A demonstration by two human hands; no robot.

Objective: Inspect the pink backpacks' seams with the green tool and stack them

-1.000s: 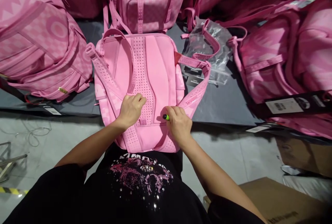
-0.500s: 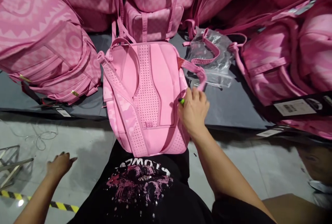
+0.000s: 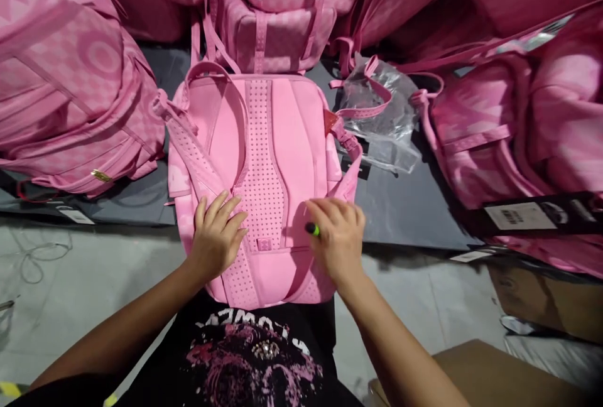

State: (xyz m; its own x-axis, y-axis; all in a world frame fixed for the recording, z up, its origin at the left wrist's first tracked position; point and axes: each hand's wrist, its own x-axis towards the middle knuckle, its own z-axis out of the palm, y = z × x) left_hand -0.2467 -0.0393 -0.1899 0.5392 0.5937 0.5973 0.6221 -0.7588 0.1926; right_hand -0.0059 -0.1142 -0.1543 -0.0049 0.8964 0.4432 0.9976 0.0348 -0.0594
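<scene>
A pink backpack (image 3: 301, 162) lies with its padded back and dotted centre panel facing up, its bottom against my black shirt. My left hand (image 3: 217, 234) rests on the dotted left shoulder strap (image 3: 193, 159), fingers spread. A green pen with a black end (image 3: 311, 228) pokes out of my right hand (image 3: 338, 237), whose fingers are curled at the right shoulder strap (image 3: 349, 182). Whether those fingers also pinch the strap is hidden. An orange-red patch (image 3: 330, 120) shows at the bag's right side, where a webbing strap (image 3: 367, 108) runs out.
The backpack lies on a dark grey surface (image 3: 400, 206). A crumpled clear plastic bag (image 3: 400, 121) is on its right. More pink bags stand left, behind and right, including a checkered backpack (image 3: 89, 80) and a tagged bag (image 3: 480, 143). A cardboard box (image 3: 471, 375) is on the floor at right.
My left hand has come from out at the lower left onto the left strap. My right hand has shifted down and left, drawing the right strap inward.
</scene>
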